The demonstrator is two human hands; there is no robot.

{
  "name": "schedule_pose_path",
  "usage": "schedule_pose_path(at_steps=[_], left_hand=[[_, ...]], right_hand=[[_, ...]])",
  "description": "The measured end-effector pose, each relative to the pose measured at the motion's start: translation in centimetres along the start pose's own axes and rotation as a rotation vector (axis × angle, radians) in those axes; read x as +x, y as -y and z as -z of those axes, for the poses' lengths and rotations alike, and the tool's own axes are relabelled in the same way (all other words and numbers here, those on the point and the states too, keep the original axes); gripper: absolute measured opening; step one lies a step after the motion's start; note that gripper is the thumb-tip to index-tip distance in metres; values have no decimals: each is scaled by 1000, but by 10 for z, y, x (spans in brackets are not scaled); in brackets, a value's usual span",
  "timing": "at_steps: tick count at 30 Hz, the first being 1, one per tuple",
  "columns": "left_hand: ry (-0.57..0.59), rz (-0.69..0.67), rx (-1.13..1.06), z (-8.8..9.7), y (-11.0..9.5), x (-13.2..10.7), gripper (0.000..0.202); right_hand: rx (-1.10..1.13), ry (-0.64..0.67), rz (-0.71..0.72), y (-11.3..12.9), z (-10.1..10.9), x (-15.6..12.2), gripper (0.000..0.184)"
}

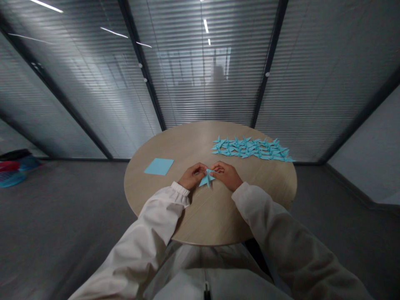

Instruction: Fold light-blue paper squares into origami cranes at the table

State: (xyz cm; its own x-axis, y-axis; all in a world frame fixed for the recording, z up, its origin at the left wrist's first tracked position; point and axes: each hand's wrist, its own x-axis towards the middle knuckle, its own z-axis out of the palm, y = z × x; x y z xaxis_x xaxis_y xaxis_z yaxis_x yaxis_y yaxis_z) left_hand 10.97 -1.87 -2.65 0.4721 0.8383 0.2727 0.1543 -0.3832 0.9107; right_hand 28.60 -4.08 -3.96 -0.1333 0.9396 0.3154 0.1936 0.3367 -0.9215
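A small folded piece of light blue paper (206, 179) is held between my two hands over the middle of a round wooden table (206, 221). My left hand (192, 176) pinches its left side with curled fingers. My right hand (227, 175) pinches its right side the same way. Both arms wear white sleeves. The folded piece has pointed tips spreading downward.
Several finished blue folded paper figures (250, 149) lie in rows at the table's far right. A flat stack of blue paper squares (159, 166) sits at the far left. Glass walls with blinds stand behind. Coloured objects (12, 171) lie on the floor at far left.
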Motion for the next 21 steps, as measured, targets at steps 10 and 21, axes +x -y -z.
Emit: schedule_pose_path(at_steps=[10,21], left_hand=[[12,7,-48,-6,0,-2,29],[-10,-14,-16,-7,-9,-5,35]], right_hand=[[209,97,-171,8,5,2,26],[145,85,-83,14,4,-1,14]])
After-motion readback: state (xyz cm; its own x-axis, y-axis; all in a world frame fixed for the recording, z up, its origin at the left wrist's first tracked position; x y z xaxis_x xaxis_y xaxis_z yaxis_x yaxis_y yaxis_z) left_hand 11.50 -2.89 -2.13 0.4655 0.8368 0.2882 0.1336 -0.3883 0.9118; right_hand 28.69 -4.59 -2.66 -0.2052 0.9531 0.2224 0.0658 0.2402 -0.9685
